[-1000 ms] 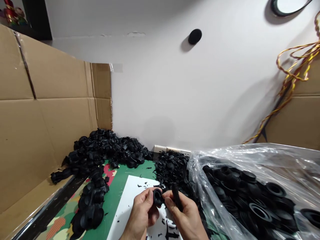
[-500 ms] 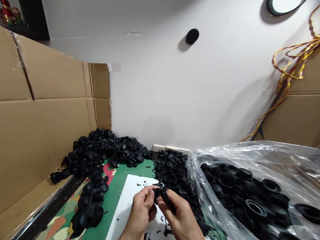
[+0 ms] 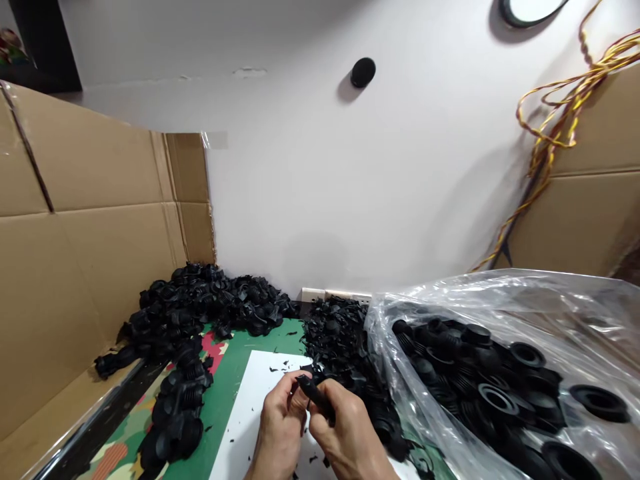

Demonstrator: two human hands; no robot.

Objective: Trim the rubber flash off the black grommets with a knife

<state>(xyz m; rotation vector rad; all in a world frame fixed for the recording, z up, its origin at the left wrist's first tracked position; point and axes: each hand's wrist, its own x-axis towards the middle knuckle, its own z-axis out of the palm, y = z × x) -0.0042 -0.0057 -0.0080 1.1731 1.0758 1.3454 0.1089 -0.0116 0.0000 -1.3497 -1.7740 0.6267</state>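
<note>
Over a white sheet [image 3: 243, 407], my left hand [image 3: 281, 417] and my right hand [image 3: 345, 423] work close together, fingertips nearly touching. A black stick-like tool [image 3: 316, 396] is gripped in my right hand, slanting up and left toward the left fingertips; its working end is hard to make out. My left hand is closed in a pinch on a small black rubber piece [image 3: 310, 369], mostly hidden behind the fingers and the tool. Black rubber scraps [image 3: 280, 366] are scattered on the sheet around both hands.
Ribbed black rubber boots [image 3: 450, 360] fill a clear plastic bag [image 3: 395, 380] at right. Black rubber parts [image 3: 200, 300] are heaped at back left, with a row [image 3: 175, 420] nearer. Trimmings [image 3: 335, 333] pile behind my hands. A cardboard wall [image 3: 110, 247] stands left.
The view has shifted slightly. My right hand has turned the tool, so its end now lies across in front of the left fingertips and hides more of the rubber piece.
</note>
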